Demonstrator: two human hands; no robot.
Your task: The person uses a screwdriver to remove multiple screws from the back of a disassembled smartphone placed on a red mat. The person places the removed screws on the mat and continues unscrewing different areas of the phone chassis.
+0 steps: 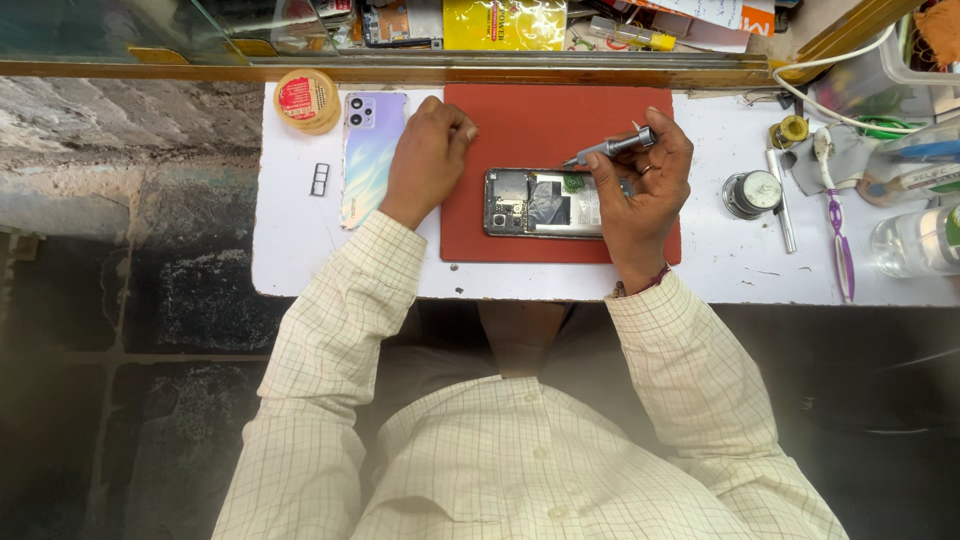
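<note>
Opened smartphone (543, 203) on the red mat (530, 125), near the worktop's (290, 260) front edge, long axis parallel to that edge. The right hand (640, 180), its grip closed on a precision screwdriver (610, 149), sits over the phone's right end, tip slanting down-left toward the board. The left hand (428, 155), loosely curled and holding nothing, rests at the mat's left edge beside the removed back cover (370, 150).

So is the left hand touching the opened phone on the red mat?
Apart. The head view shows the left hand at the red mat's left edge, bare mat before the opened phone.
</note>
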